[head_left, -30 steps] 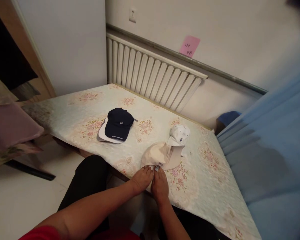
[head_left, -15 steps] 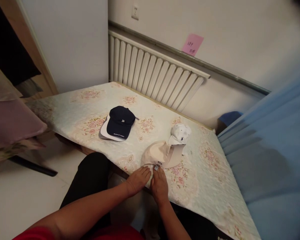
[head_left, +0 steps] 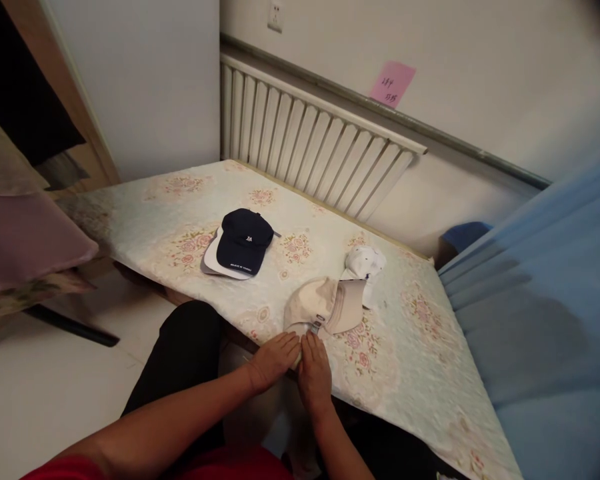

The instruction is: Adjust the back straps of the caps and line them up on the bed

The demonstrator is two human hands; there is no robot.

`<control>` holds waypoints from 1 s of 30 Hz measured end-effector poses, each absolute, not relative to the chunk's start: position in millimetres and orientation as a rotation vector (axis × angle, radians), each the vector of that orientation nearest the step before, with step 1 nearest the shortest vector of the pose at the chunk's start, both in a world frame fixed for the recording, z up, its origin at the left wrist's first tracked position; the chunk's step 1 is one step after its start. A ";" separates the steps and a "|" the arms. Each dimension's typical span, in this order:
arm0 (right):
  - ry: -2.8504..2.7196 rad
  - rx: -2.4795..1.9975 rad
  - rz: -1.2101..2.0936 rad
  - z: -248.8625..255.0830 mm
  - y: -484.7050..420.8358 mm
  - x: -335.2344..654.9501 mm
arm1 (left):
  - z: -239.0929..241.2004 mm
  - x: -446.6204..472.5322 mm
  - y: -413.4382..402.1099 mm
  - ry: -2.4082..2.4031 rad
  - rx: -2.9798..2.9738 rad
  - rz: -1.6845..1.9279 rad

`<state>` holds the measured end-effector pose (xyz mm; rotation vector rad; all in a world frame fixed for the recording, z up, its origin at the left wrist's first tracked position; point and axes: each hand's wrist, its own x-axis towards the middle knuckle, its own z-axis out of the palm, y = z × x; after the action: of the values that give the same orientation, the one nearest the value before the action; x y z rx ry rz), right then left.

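Observation:
A beige baseball cap (head_left: 310, 300) lies on its side near the front edge of the flowered table cover, brim pointing right. Both hands work at its back opening, where a strap with a metal buckle (head_left: 314, 327) shows. My left hand (head_left: 275, 360) has its fingers closed on the near side of the strap end. Close beside it, my right hand (head_left: 315, 367) pinches the strap just below the buckle. The undersides of the fingers are hidden. Behind the beige cap's brim sits a white cap (head_left: 365, 263) with a small dark logo.
To the left, a navy cap (head_left: 245, 240) rests on a white cap (head_left: 215, 259) and a greyish one. The floral cover (head_left: 420, 360) spreads over the table. A radiator (head_left: 310, 133) runs behind it, and a blue curtain (head_left: 540, 313) hangs at the right.
My right hand has shifted slightly left and its fingers have moved down off the buckle, which now shows above them. The beige cap has tilted a little. The view has shifted slightly.

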<state>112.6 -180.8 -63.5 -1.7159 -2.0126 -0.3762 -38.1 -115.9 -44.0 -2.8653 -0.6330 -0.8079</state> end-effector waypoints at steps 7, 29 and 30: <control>-2.011 -1.710 -0.358 -65.6 -182.7 107.0 | -41.6 -55.0 -117.2 -0.640 -2.941 -0.818; -2.063 -1.765 -0.312 -59.6 -186.6 94.1 | 17.7 -113.8 -104.7 -1.285 -3.061 -0.468; -2.066 -1.770 -0.305 -59.2 -186.9 93.5 | 20.5 -112.4 -103.7 -1.328 -3.107 -0.564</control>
<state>93.5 -186.9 -59.2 -1.7702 -2.0664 -0.3051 -112.4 -103.7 20.5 -3.1069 -1.3281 -0.5643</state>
